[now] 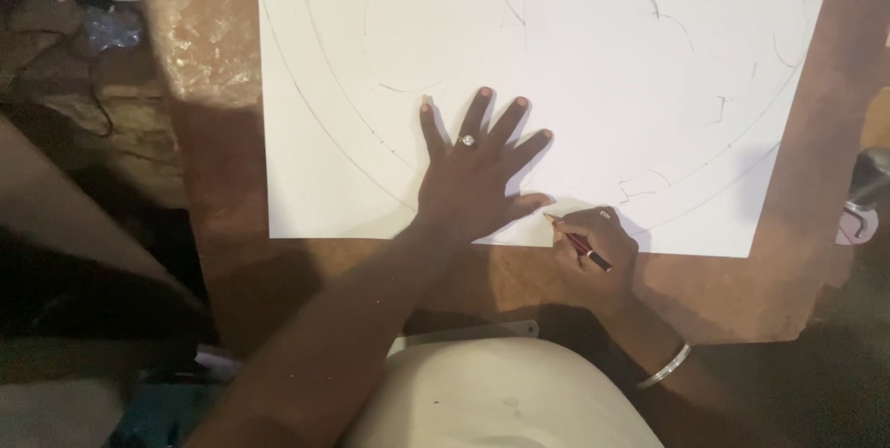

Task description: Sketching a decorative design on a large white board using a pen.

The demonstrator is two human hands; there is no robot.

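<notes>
Head view showed our right hand (593, 242) nearest us, at the near edge of the paper (556, 68), its grip closed around a red pencil (577, 242). The pencil's long axis ran from lower right to upper left, tip touching the sheet just beside our left thumb. Our left hand (477, 179) lay flat to the left and slightly farther, fingers spread wide, grip open, pressing the paper onto the brown tabletop (222, 114). Beyond it, faint curved pencil lines crossed the sheet toward its far edge.
</notes>
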